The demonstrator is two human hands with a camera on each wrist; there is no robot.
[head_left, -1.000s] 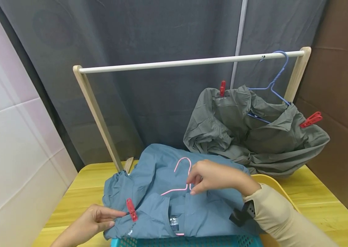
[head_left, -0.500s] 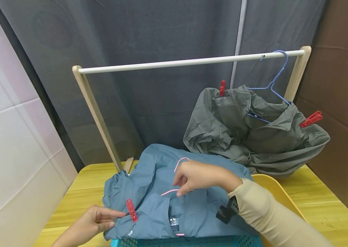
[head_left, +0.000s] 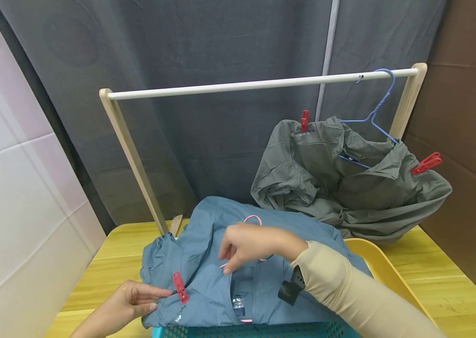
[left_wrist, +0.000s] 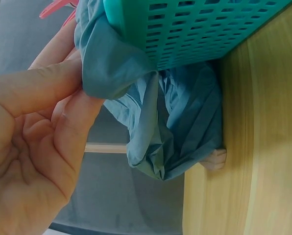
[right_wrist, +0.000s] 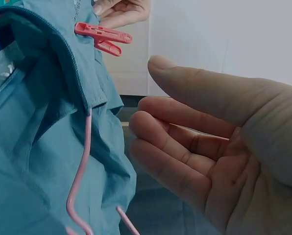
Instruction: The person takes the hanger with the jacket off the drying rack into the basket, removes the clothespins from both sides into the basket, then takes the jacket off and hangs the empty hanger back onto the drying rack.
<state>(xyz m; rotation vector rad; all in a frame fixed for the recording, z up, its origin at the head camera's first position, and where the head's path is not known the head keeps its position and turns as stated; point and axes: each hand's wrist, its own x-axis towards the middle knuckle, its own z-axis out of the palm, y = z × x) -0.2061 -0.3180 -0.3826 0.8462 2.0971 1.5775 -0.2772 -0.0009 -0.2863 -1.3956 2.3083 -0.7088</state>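
A blue zip-collared jacket [head_left: 204, 295] lies over a teal basket [left_wrist: 136, 29]. A pink clothes hanger [right_wrist: 88, 134] sits inside it, its hook and part of one arm showing at the collar. My left hand [head_left: 130, 303] pinches the fabric at the left shoulder edge between thumb and fingers. Close by that grip, a red clothespin [head_left: 180, 287] is clipped on the shoulder. My right hand [head_left: 248, 244] is above the collar, fingers loosely bent and thumb apart, holding nothing. It covers much of the hanger in the head view.
Behind stands a wooden rack with a white bar [head_left: 238, 88]. A grey jacket [head_left: 301, 164] hangs there on a blue hanger [head_left: 383, 98], with two red clothespins on its shoulders. A yellow container [head_left: 373, 256] is partly under the blue jacket and my right sleeve.
My right hand has moved left from the base of the hanger's hook, across its left arm, toward the clipped shoulder. The left hand has kept its place.
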